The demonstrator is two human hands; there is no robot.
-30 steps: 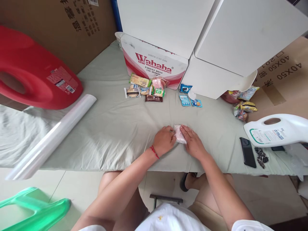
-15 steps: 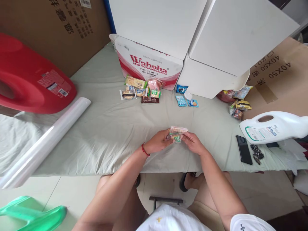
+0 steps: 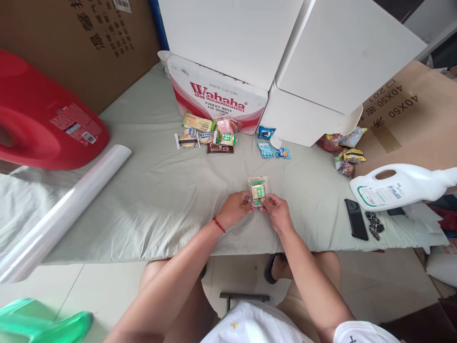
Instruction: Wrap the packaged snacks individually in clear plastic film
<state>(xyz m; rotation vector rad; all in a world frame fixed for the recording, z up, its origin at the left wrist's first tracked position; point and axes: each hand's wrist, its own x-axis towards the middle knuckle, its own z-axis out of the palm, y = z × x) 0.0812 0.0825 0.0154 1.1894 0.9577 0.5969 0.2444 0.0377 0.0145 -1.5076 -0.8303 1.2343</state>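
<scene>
Between my two hands, low over the green-grey sheet point(image 3: 171, 190), is a clear-wrapped biscuit packet point(image 3: 258, 189) with a green and white label, its face turned up toward me. My left hand point(image 3: 236, 208), with a red cord at the wrist, pinches its lower left edge. The thumb and fingers of my right hand point(image 3: 276, 209) grip its lower right corner. Farther back lies a pile of snack packets, among them a long yellow-green packet point(image 3: 198, 122), a pink packet point(image 3: 224, 126) and a dark brown bar point(image 3: 220, 148). Several small blue sachets point(image 3: 266, 150) lie to its right.
A Wahaha carton point(image 3: 217, 95) and white boxes point(image 3: 307, 114) stand at the back. On the left are a red jug point(image 3: 46, 119) and a plastic film roll point(image 3: 71, 209). A white bottle point(image 3: 403, 186), black phone point(image 3: 356, 219) and keys point(image 3: 374, 224) lie right.
The biscuit packet has tipped up from a flatter, edge-on pose, so its labelled face now shows. Both hands have shifted their hold toward its lower edge. The camera view has shifted slightly.
</scene>
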